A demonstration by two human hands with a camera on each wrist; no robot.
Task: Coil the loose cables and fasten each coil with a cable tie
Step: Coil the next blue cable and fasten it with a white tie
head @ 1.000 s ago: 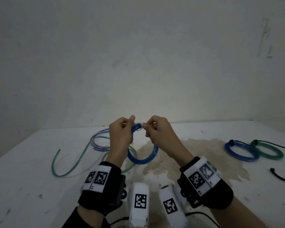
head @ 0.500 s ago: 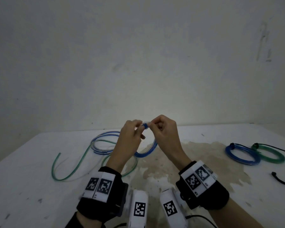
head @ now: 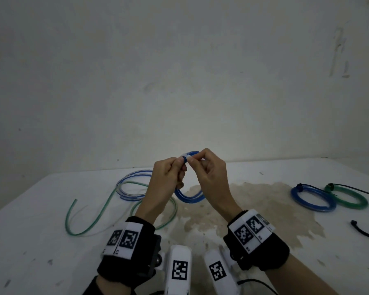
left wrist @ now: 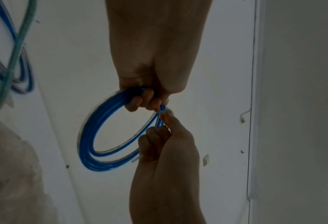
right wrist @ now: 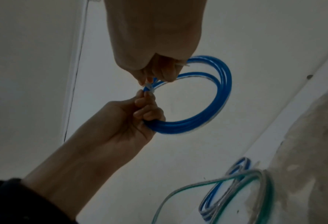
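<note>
A blue cable coil [head: 189, 199] hangs in the air over the white table [head: 41, 241], held at its top by both hands. My left hand [head: 180, 165] grips the bundled strands of the coil [left wrist: 86, 136]. A thin white cable tie [head: 184, 156] wraps the strands beside it. My right hand [head: 193, 161] pinches that tie [right wrist: 149, 88] between thumb and forefinger, and the tie's loose tail [left wrist: 136, 159] sticks out under its curled fingers. In the right wrist view the coil [right wrist: 222, 91] shows as a round loop of several turns.
A loose green cable [head: 90, 213] and a loose blue-and-clear cable [head: 128, 184] lie left on the table. At the right lie a tied blue coil [head: 311, 196], a tied green coil [head: 349, 196] and a spare black cable tie [head: 364, 232]. A brown stain [head: 254, 205] marks the middle.
Both hands have lifted the coil a little and drawn closer together. The white tie now shows between the fingertips at the top of the coil.
</note>
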